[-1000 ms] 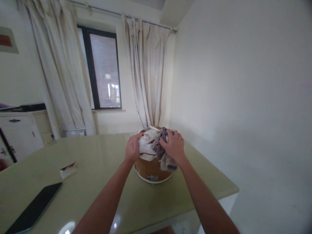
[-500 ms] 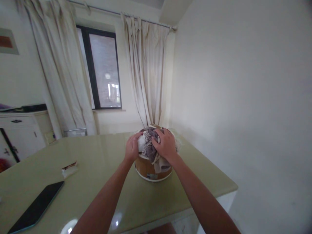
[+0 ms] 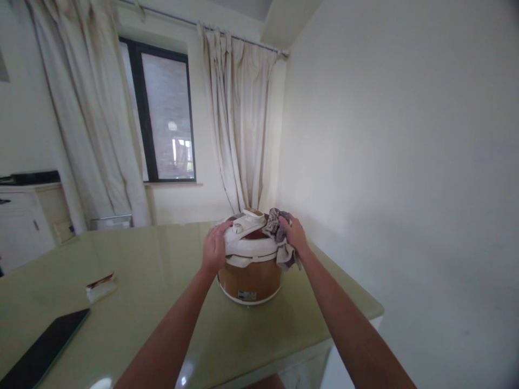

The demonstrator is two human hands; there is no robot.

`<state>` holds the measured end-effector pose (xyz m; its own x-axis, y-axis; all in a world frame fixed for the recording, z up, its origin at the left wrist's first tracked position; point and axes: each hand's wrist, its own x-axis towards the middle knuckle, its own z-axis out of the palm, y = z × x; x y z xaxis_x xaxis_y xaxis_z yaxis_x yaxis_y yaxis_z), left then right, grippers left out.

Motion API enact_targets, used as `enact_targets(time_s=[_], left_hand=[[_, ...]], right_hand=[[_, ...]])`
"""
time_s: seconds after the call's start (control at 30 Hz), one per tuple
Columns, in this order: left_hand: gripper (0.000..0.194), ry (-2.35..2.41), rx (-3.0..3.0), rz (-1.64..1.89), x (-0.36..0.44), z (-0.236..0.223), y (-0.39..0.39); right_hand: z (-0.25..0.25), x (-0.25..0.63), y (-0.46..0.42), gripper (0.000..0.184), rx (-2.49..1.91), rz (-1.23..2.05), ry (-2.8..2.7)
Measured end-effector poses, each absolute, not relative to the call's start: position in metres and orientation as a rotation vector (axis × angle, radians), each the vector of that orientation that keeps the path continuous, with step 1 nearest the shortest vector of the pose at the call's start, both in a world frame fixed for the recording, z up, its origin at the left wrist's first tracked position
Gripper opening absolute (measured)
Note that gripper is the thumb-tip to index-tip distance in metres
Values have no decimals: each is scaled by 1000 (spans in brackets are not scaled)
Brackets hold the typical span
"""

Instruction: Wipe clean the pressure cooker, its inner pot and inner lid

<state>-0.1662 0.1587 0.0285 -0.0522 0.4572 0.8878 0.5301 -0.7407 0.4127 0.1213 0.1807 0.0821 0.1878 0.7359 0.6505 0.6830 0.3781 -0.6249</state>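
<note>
An electric pressure cooker (image 3: pixel 250 278) with a brown body and a white lid stands upright on the table. My left hand (image 3: pixel 214 247) is wrapped round the left edge of its lid, fingers on top and partly hidden. In my right hand (image 3: pixel 295 233) is a crumpled grey and white cloth (image 3: pixel 286 255), closed in the fingers. The cloth rests against the right side of the lid, and one end hangs down beside the brown body.
The pale green tabletop (image 3: pixel 158 286) has its right edge near the white wall (image 3: pixel 397 162). At the left lie a dark flat tablet-like slab (image 3: pixel 44 348) and a small white packet (image 3: pixel 100 287). A window and curtains (image 3: pixel 247 119) stand behind.
My right hand moved the cloth left across the lid's front, then back to the right side, uncovering the lid's top. My left hand stays on the lid's edge. The view has turned slightly right.
</note>
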Motion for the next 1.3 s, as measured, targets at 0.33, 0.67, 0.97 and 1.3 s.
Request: enact_targets(time_s=[0.33,0.67,0.97,1.3], left_hand=[[57,-1168,-2122,-1943,-168,28,157],[59,-1239,-2069,-1963,-166,24,156],[60,-1191,-2086,-1950,-166,24,158],[54,-1217,-2154,-1946,-176,24,160]], right_hand=[[53,23,78,54,-1150,-493,-1810],[33,71,113,40,-1148,-344,-1393],[-68,26,68,60,-1014,-470,-1490],[57,-6,64,40,-979,-407,-1951]])
